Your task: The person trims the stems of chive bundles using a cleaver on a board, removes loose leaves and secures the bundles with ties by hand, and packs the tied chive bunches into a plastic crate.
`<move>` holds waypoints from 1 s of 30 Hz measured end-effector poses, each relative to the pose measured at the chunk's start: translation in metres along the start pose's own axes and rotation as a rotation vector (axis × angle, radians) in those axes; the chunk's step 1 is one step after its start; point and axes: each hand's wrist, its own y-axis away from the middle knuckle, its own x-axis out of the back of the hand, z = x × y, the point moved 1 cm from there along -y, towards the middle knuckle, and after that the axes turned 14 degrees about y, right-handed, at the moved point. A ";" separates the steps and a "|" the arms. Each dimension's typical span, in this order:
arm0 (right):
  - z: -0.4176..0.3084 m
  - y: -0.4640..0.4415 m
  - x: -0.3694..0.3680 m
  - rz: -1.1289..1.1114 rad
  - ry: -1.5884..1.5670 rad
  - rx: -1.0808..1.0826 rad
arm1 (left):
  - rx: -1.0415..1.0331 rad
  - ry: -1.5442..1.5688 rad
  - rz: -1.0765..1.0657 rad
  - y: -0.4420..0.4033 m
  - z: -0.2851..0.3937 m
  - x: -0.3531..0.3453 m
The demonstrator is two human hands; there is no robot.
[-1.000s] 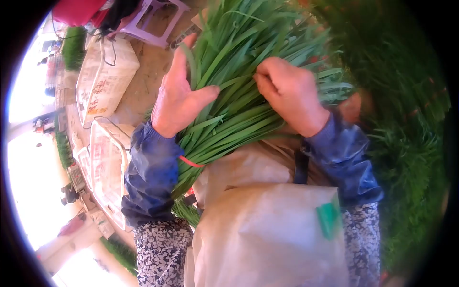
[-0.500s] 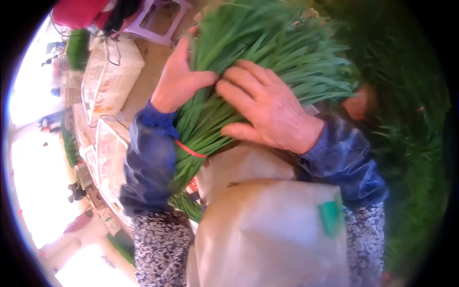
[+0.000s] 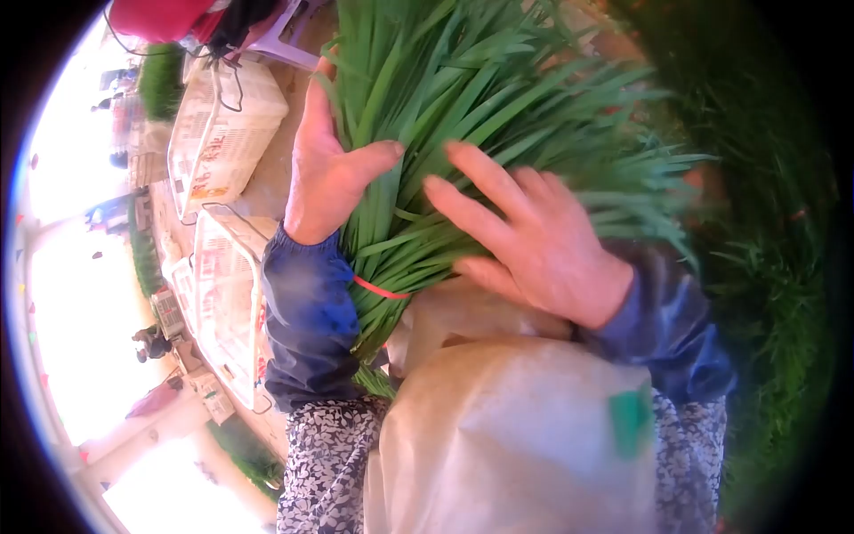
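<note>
A large bunch of garlic chives, with long flat green leaves, lies across the middle, fanning out toward the top and right. Near its lower end a red band goes round the stems. My left hand cradles the bunch from the left side; its thumb lies over the leaves and most of its fingers are hidden behind them. Over the right part of the bunch is my right hand, fingers spread and slightly blurred, holding nothing. Whether its fingertips touch the leaves I cannot tell.
White plastic crates with wire handles stand on the floor at left. A purple stool is at the top. A dark mass of greens fills the right side. A beige apron covers my lap.
My right hand has lifted off the leaves and moved slightly right and down, its fingers spreading. The leaves have fanned wider to the right. My left hand stays at the bunch's left side.
</note>
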 end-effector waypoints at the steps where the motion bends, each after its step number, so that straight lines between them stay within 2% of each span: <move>1: 0.003 -0.010 -0.002 0.054 0.001 0.005 | 0.002 0.002 0.003 0.001 -0.002 -0.004; 3: 0.008 -0.019 -0.007 0.108 -0.003 0.022 | -0.059 -0.014 -0.002 0.002 -0.001 -0.009; 6: 0.014 -0.023 -0.017 0.190 0.036 -0.123 | -0.136 -0.172 0.026 0.003 0.000 -0.010; 10: 0.015 -0.021 -0.010 0.167 0.085 -0.160 | -0.103 -0.230 0.016 0.003 0.004 -0.014; 13: 0.015 -0.021 -0.010 0.148 0.165 -0.117 | -0.156 -0.163 -0.042 0.002 -0.002 -0.013; 15: 0.015 -0.024 -0.001 0.193 0.334 0.019 | -0.149 -0.133 0.022 0.007 -0.003 -0.021; 16: 0.015 -0.026 0.001 0.193 0.334 0.019 | -0.149 -0.133 0.022 0.006 -0.002 -0.020; 19: 0.019 -0.030 0.001 0.170 0.324 0.051 | -0.217 -0.320 0.051 0.008 0.005 -0.026; 21: 0.027 -0.035 -0.002 0.141 0.020 -0.137 | -0.212 -0.360 0.029 0.011 0.011 -0.037; 22: 0.028 -0.037 0.000 0.141 0.020 -0.137 | -0.209 -0.374 0.020 0.011 0.011 -0.037; 24: 0.031 -0.039 0.004 -0.050 -0.062 -0.170 | -0.257 -0.379 -0.022 0.009 0.003 -0.028; 25: 0.034 -0.039 0.003 -0.050 -0.062 -0.170 | -0.272 -0.382 -0.037 0.010 0.005 -0.029; 27: 0.040 -0.040 0.001 -0.093 -0.126 -0.126 | -0.147 -0.380 0.069 0.017 0.014 -0.039; 30: 0.041 -0.044 0.000 -0.134 -0.164 -0.147 | -0.150 -0.367 0.057 0.016 0.015 -0.039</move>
